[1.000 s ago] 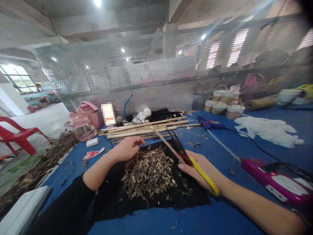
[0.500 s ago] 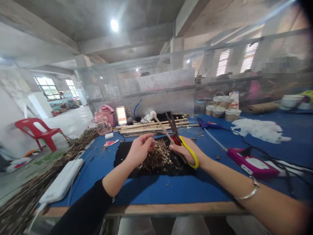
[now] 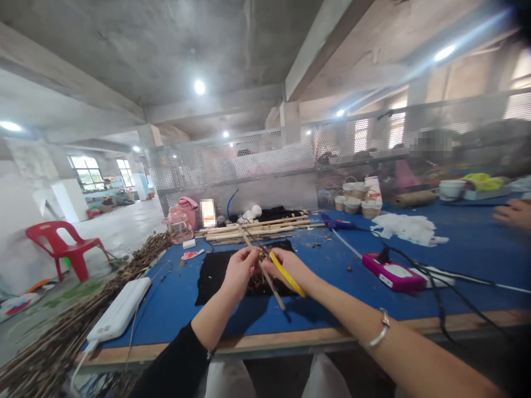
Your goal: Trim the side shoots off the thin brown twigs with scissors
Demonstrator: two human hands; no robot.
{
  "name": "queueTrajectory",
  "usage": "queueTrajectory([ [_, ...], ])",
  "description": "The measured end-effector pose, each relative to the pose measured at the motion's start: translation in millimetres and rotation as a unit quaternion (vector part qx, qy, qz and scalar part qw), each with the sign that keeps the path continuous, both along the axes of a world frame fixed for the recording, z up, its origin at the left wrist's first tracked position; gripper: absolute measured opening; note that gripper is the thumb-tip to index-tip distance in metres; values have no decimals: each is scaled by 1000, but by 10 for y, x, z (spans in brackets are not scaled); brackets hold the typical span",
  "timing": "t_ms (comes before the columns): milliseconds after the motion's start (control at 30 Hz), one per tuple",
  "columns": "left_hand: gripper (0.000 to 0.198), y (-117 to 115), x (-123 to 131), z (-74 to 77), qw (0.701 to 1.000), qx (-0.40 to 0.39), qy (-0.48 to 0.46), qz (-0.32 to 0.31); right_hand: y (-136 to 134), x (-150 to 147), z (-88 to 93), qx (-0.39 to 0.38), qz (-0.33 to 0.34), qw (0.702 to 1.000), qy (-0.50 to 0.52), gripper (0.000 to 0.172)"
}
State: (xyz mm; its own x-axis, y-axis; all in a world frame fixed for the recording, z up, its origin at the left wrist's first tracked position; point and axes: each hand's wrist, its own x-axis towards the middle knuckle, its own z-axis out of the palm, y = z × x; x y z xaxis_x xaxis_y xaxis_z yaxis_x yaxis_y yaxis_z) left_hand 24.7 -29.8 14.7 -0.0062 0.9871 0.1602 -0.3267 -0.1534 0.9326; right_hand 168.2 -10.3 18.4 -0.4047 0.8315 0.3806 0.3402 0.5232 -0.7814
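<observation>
My right hand [image 3: 286, 264] grips yellow-handled scissors [image 3: 287, 275] above a black cloth [image 3: 212, 269] on the blue table [image 3: 332, 276]. My left hand [image 3: 241, 268] is closed in a pinch on a thin wooden stick [image 3: 266, 274] that slants between the two hands. Under the hands, a heap of dried plant bits [image 3: 259, 282] lies on the cloth, mostly hidden.
Long sticks [image 3: 257, 226] lie behind the cloth. A pink jug [image 3: 179, 228], blue glue gun [image 3: 337, 224], magenta box [image 3: 390, 274] with cables, white stuffing [image 3: 409, 228] and small baskets [image 3: 357, 203] stand around. A white power bank [image 3: 120, 308] and twig pile [image 3: 62, 331] sit left. Another person's hand [image 3: 512, 213] shows far right.
The view has pulled back and tilted up. My hands came together and lifted off the heap; the left hand now pinches the stick beside the scissors.
</observation>
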Motion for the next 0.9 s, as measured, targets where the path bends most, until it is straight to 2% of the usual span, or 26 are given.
queueTrajectory([
  [67,37,134,-12,100,999,2,10,-44,335,37,173,47,-53,997,1,42],
  [100,40,202,0,152,998,7,11,-55,504,47,247,50,-54,997,5,44],
  [167,43,308,45,230,997,12,0,-71,796,57,322,-14,-56,998,18,50],
  [233,41,351,91,246,995,5,-27,-96,983,70,276,-86,-72,993,43,55],
  [267,39,349,106,227,993,-1,-43,-114,1033,85,216,-85,-88,991,45,54],
  [367,35,284,109,95,984,-17,-76,-162,1056,169,1,-5,-100,995,-10,49],
  [500,36,206,62,-63,985,-40,-65,-153,980,250,-133,68,-118,990,-30,45],
  [567,36,190,46,-90,988,-56,-60,-133,952,236,-137,78,-125,988,-36,45],
  [667,40,168,40,-94,990,-65,-63,-111,926,185,-132,80,-101,991,-18,47],
  [900,42,109,46,-102,995,-8,-72,-73,798,123,-141,37,-40,998,-11,46],
])
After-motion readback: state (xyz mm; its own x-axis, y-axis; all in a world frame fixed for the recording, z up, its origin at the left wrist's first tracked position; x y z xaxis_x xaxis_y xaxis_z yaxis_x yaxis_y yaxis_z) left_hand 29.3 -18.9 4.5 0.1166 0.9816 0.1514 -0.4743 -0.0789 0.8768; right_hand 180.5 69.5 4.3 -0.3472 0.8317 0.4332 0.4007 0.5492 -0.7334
